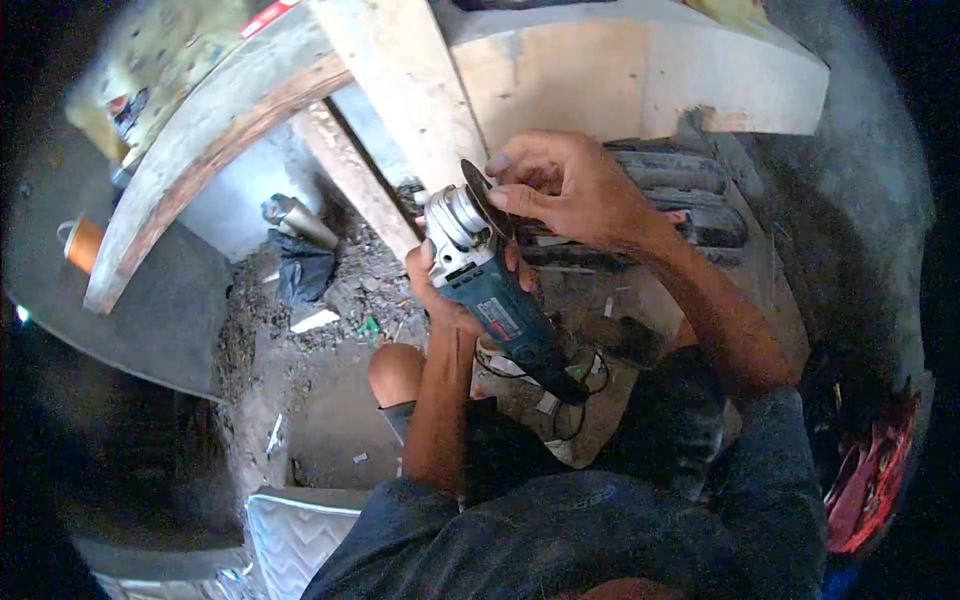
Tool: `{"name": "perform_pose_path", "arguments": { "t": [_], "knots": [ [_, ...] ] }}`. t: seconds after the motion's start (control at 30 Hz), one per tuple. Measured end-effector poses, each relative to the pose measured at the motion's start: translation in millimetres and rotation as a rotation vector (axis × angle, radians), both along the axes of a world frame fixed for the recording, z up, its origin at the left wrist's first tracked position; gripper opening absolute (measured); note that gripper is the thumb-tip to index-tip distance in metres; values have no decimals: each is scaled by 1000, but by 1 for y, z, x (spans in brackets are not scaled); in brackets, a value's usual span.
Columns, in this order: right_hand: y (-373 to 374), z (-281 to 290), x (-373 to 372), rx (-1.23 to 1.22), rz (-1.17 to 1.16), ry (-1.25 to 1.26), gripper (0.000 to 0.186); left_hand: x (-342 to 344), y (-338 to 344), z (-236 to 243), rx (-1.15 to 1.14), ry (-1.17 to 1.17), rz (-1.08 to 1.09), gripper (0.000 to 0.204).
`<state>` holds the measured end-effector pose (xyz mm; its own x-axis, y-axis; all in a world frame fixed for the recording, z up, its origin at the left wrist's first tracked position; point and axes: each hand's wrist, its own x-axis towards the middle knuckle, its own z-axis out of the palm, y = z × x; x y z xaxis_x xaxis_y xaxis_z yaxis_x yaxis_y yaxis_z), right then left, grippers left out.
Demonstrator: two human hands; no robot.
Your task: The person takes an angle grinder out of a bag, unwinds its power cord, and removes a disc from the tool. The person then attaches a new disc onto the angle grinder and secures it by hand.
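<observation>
In my left hand (440, 295) I hold an angle grinder (505, 315) with a blue-green body and a silver gear head. Its head is tilted up and away from me, and the black tail points down toward my right knee. A thin dark disc (482, 200) is on the head, seen nearly edge-on. My right hand (575, 190) is at the disc's outer face, thumb and forefinger pinched close to its middle. Whatever small part lies between those fingertips is too hidden to name. The grinder's cord (598, 375) loops below its tail.
Beyond the grinder, pale wooden boards (400, 90) meet a curved wooden piece (210, 150). An open dark tool case (690, 195) lies behind my right hand. An orange cup (85, 245) stands far left. A black bag (303, 268) and scraps lie on the dirt floor. A mattress (300, 540) is near left.
</observation>
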<state>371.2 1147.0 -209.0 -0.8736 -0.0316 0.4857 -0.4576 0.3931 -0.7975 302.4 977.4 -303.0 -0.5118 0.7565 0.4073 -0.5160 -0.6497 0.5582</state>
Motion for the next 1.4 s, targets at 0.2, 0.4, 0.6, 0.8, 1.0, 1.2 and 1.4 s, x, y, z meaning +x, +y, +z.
{"name": "perform_pose_path", "arguments": {
  "t": [0.2, 0.4, 0.6, 0.8, 1.0, 1.2, 1.4],
  "knots": [
    [-31, -15, -39, -36, 168, -1, 27, -8, -31, -12, 80, -110, 47, 74],
    [-61, -10, -53, 0, 184, 286, 23, -21, -52, -29, 142, -191, 90, 74],
    [-82, -7, -65, 381, -13, 0, 23, -32, -61, -43, 223, -211, 53, 72],
    [-85, -7, -78, 233, 168, 80, 22, -34, -69, -42, 275, -248, 90, 74],
    [-101, -3, -90, 380, 198, -51, 27, -41, -76, -51, 320, -211, 101, 76],
    [-113, 11, -95, 340, 197, 0, 24, -42, -81, -50, 354, -264, 101, 75],
    [-113, -1, -106, 305, 341, 120, 26, -47, -77, -57, 358, -236, 114, 77]
  ]
}}
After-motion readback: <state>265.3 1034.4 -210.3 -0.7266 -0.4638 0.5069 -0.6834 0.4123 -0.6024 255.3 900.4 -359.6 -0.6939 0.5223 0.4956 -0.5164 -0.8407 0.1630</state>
